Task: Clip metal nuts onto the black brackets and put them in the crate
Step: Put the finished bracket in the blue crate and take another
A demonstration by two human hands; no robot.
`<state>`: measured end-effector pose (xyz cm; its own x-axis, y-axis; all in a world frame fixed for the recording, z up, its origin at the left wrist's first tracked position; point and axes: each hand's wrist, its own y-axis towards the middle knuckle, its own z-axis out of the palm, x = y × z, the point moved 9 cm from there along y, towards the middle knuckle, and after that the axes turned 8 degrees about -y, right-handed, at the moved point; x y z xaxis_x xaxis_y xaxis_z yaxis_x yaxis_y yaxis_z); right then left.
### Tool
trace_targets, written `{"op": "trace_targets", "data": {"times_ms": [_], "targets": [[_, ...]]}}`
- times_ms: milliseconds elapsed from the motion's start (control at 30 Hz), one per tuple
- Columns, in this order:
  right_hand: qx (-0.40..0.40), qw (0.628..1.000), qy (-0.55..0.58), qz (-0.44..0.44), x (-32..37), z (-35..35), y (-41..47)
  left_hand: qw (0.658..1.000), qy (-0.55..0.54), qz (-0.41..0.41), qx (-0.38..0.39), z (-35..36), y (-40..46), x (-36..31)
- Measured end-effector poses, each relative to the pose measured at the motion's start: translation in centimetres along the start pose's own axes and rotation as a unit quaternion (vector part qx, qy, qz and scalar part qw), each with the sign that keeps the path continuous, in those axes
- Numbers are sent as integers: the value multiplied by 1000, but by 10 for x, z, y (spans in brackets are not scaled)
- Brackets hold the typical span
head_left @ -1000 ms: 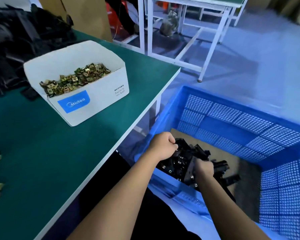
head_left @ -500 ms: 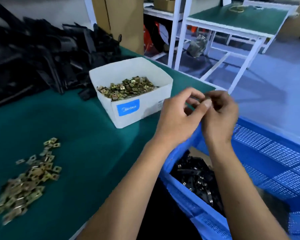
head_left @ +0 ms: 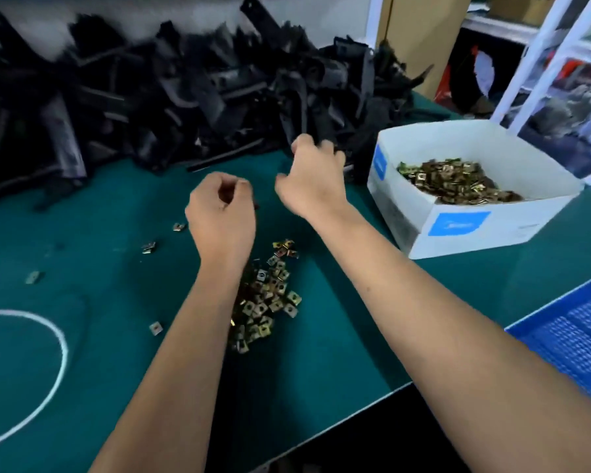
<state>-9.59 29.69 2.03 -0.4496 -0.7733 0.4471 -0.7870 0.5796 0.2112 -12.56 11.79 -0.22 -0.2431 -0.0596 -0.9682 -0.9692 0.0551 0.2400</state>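
A big heap of black brackets (head_left: pixel 191 97) fills the back of the green table (head_left: pixel 82 254). Loose metal nuts (head_left: pixel 267 295) lie in a small pile at the table's middle, partly under my left forearm. My left hand (head_left: pixel 220 213) hovers above the table beyond that pile, fingers curled into a hollow fist with nothing visible in it. My right hand (head_left: pixel 313 175) is at the heap's near edge, its curled fingers over a black bracket (head_left: pixel 347 165); the fingertips are hidden, so a grip is unclear. A corner of the blue crate (head_left: pixel 574 339) shows at the right.
A white cardboard box (head_left: pixel 475 230) full of metal nuts (head_left: pixel 454 179) stands right of my right hand. Single nuts (head_left: pixel 149 248) are scattered to the left. A white cord loop (head_left: pixel 48 339) lies at the near left. White table frames (head_left: pixel 539 56) stand beyond.
My view swung left from the crate to the table. Both hands left the crate, met above its rim, then parted; the right one reached the bracket heap and the left moved over the nuts.
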Motion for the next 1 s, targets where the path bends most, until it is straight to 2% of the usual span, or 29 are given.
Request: {"op": "trace_targets", "data": {"times_ms": [133, 300, 433, 600, 800, 867, 933, 1000], "targets": [[-4, 996, -82, 20, -1, 28, 56, 1000, -7, -5, -13, -15, 13, 17], [34, 998, -29, 40, 6, 57, 94, 999, -35, -8, -1, -11, 20, 25], [-62, 998, -15, 3, 27, 56, 86, 998, -51, -22, -19, -16, 27, 30], [-124, 987, 41, -90, 62, 40, 59, 992, -93, -75, -49, -28, 37, 44], [-240, 962, 81, -106, 68, -19, 22, 973, -182, -130, -54, -44, 40, 50], [-208, 960, 79, -171, 80, -26, 9, 971, -213, -111, -11, -40, 43, 40], [-103, 960, 21, -260, 103, -8, -12, 964, -251, -78, 29, -38, 44, 26], [2, 941, -79, -330, 120, 22, -39, 956, -285, -59, 15, -45, 42, 16]]}}
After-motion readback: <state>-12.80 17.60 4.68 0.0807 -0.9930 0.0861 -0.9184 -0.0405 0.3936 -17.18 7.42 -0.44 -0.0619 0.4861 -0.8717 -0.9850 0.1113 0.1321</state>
